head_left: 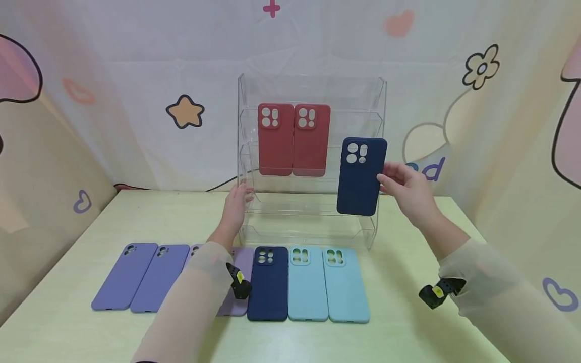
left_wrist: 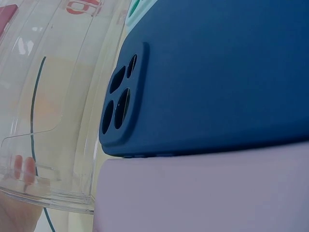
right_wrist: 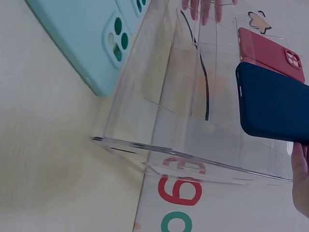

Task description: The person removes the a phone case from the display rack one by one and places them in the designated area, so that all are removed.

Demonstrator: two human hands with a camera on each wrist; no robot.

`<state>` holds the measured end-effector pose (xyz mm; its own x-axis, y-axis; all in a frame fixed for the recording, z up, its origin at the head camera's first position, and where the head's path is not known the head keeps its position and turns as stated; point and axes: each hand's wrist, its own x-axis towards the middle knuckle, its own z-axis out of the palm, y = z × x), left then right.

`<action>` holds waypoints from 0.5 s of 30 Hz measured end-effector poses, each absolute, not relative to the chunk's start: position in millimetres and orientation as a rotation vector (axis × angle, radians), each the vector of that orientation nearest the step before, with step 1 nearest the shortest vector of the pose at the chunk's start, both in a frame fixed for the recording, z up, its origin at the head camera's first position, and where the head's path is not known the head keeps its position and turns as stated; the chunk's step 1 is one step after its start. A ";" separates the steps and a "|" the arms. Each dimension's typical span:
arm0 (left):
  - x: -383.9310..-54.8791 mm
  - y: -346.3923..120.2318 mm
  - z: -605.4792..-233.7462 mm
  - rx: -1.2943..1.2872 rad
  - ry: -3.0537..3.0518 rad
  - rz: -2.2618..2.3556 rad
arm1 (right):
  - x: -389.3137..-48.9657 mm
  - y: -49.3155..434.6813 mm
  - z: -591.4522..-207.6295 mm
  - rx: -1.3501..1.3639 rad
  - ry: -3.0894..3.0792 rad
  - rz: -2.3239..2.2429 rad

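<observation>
My right hand (head_left: 410,194) pinches a navy blue phone case (head_left: 361,176) by its right edge, thumb toward me. The case is upright, camera cutouts at the top, in front of the right part of a clear acrylic display rack (head_left: 308,234). In the right wrist view, the navy case (right_wrist: 273,104) overlaps the rack and part of a red case. My left hand (head_left: 233,209) holds the rack's left side; its fingertips (left_wrist: 30,169) show through the clear panel in the left wrist view. Two red phone cases (head_left: 275,146) stand side by side on an upper tier.
On the table (head_left: 408,302), a row of cases lies before the rack: several purple ones (head_left: 122,282), a second navy case (head_left: 268,287) and two light blue ones (head_left: 308,290). My left sleeve covers part of the purple cases. A printed curtain (head_left: 136,141) hangs behind.
</observation>
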<state>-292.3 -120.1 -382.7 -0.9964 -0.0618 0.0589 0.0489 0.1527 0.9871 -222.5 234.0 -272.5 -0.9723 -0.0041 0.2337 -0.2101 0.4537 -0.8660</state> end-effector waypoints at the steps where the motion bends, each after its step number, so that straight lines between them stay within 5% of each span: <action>1: -292.3 -120.0 -382.3 0.015 -2.317 -1.991 | -221.3 234.7 -274.2 0.195 -2.504 1.536; 15: -292.7 -119.3 -382.2 0.017 -2.293 -2.020 | -200.1 245.2 -300.7 0.216 -2.545 1.561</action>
